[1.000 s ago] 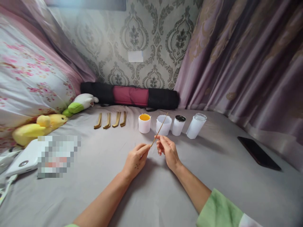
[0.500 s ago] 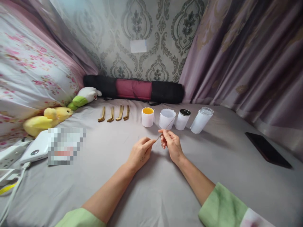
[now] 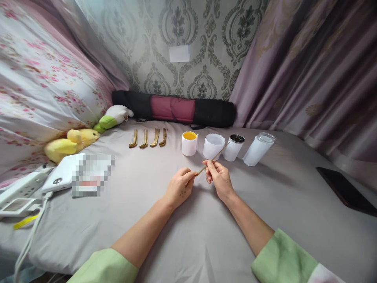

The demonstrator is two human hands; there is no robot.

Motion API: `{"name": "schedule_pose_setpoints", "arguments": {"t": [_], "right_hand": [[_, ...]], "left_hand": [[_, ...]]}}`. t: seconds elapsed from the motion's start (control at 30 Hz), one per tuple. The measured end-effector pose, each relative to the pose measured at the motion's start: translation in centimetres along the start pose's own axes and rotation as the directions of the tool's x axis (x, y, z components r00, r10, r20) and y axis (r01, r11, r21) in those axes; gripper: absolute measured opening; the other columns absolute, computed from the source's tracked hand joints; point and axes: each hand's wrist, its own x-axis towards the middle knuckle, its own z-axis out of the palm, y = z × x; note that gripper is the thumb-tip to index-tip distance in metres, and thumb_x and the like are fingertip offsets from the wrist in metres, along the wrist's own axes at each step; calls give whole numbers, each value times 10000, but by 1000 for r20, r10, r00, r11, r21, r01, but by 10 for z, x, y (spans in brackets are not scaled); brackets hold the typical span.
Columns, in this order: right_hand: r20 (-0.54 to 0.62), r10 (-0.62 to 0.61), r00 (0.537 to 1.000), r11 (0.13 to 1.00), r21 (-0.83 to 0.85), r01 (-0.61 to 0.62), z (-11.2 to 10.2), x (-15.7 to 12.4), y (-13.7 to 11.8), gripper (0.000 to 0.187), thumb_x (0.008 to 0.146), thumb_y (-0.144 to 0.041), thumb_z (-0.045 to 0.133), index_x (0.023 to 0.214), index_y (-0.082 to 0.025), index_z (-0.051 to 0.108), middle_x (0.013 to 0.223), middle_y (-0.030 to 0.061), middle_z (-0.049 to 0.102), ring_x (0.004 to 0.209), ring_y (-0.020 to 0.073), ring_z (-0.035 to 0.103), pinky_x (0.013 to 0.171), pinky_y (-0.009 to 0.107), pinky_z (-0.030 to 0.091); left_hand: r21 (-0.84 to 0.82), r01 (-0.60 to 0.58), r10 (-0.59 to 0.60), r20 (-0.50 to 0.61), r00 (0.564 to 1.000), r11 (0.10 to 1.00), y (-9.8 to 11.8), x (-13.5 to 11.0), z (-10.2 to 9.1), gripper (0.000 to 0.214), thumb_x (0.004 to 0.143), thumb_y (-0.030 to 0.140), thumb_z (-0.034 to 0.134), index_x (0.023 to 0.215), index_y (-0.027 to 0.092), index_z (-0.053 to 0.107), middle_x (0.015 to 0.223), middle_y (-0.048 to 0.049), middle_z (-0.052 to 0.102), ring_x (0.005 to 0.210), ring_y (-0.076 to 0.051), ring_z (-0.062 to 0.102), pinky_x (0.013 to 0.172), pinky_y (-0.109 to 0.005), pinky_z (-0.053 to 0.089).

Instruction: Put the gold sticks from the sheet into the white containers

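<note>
Both my hands meet over the grey bed sheet [image 3: 188, 236], pinching one thin wooden stick [image 3: 216, 156] that slants up to the right. My left hand [image 3: 180, 186] pinches its lower end with closed fingers. My right hand [image 3: 218, 179] grips it a little higher. Behind the hands stands a row of small white cups: one with orange filling [image 3: 189, 143], one hollow [image 3: 213, 146], one with a dark top [image 3: 234, 147] and a tilted clear-topped one [image 3: 259, 148]. Several bent golden sticks [image 3: 149, 138] lie to the left of the cups.
A black and maroon roll bag [image 3: 173, 109] lies against the patterned wall. Plush toys [image 3: 70, 143] and a white power bank [image 3: 63, 178] with cables sit at the left. A dark phone [image 3: 346, 191] lies at the right by the curtain.
The view has swung left and down, so everything sits further right and higher. The stick now leans lower towards the hollow cup. Both hands keep their pinch.
</note>
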Motion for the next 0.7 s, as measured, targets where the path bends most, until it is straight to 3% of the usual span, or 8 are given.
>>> {"name": "schedule_pose_setpoints", "arguments": {"t": [0.4,0.57,0.7], "right_hand": [[-19,-9,1000,997,-78,8,-2,2,7,323,760,-476,494,831,-166,550,551,-48,409,397,40,332,358,179,283],[-41,-30,999,993,-117,25,-3,3,7,331,766,-483,476,830,-165,543,555,-45,398,410,42,336,360,172,293],[-63,-36,997,990,-136,27,-4,3,6,328,772,-481,468,829,-167,544,555,-45,396,416,45,340,363,171,299]], "left_hand": [[-230,260,-258,40,965,938,4,5,-2,176,737,163,465,806,156,627,695,-18,565,625,-102,484,588,-212,390],[-409,400,-382,129,915,820,1,5,3,194,731,217,473,823,128,619,648,-16,585,561,-91,486,521,-198,387],[-525,525,-480,232,846,670,6,8,3,197,699,183,481,842,113,598,665,-23,598,498,-70,479,464,-183,381]]}}
